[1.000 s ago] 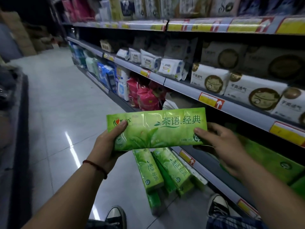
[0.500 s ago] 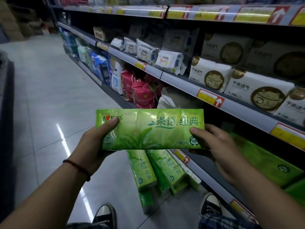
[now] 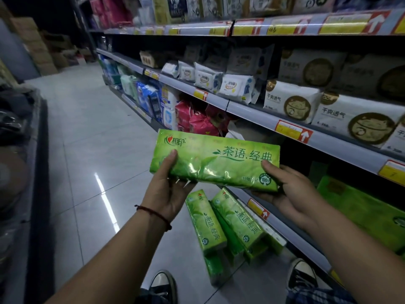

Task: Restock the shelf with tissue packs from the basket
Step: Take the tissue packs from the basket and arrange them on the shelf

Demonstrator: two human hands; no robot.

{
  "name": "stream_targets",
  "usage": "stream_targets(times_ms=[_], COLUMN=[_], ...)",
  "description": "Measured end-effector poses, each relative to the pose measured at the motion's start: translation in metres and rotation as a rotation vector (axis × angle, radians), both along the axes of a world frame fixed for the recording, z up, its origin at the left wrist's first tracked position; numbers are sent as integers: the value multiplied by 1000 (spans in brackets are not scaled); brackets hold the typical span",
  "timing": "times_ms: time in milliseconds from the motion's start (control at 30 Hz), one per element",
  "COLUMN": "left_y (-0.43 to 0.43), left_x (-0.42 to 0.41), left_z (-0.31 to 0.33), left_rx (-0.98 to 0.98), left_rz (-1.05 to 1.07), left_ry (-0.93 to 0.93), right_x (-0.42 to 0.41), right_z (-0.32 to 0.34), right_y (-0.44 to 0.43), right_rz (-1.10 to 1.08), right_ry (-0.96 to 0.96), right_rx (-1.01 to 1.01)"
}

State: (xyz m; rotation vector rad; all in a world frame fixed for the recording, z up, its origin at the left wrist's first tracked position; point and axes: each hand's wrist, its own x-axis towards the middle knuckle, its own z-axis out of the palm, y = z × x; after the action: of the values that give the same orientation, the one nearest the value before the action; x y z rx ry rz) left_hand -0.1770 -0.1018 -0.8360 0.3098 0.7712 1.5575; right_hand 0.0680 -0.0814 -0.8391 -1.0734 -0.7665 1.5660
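Both my hands hold one long green tissue pack (image 3: 217, 160) flat in front of me, its printed face up. My left hand (image 3: 168, 189) grips its left end with the thumb on top. My right hand (image 3: 289, 189) supports its right end from below. Under it, several more green tissue packs (image 3: 228, 224) stand on end by the shelf's foot; no basket shows around them. On the low shelf (image 3: 285, 224) to the right lie more green packs (image 3: 368, 213).
The shelving runs along the right, with white packs (image 3: 291, 102) on the middle shelf (image 3: 252, 110) and red and blue packs (image 3: 197, 119) further down the aisle. My two shoes (image 3: 162, 286) stand on the grey tiled floor. A dark display edge (image 3: 39, 172) borders the left.
The green pack has shifted to the right, toward the shelf, and tilted slightly, its right end lower. My view has tipped up a little.
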Motion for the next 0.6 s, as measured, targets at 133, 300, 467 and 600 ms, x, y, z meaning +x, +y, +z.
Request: stream_targets(times_ms=[133,300,467,600], left_y=[6,13,13,14], left_x=[8,-5,-7,-1], left_z=[-7,-9,-10,-14], left_rx=[-87,-129,-94,-87], left_rz=[-24,15,-74,-209], left_ry=[20,111,176,240], right_x=[-16,-22,-25,-45], right_z=[-5,-9,-9,-12], right_y=[-6,-3,-5,-15], right_rz=[87,176,272,388], right_ry=[94,-121,-365,-348], right_rx=[-65,-105,1,-13])
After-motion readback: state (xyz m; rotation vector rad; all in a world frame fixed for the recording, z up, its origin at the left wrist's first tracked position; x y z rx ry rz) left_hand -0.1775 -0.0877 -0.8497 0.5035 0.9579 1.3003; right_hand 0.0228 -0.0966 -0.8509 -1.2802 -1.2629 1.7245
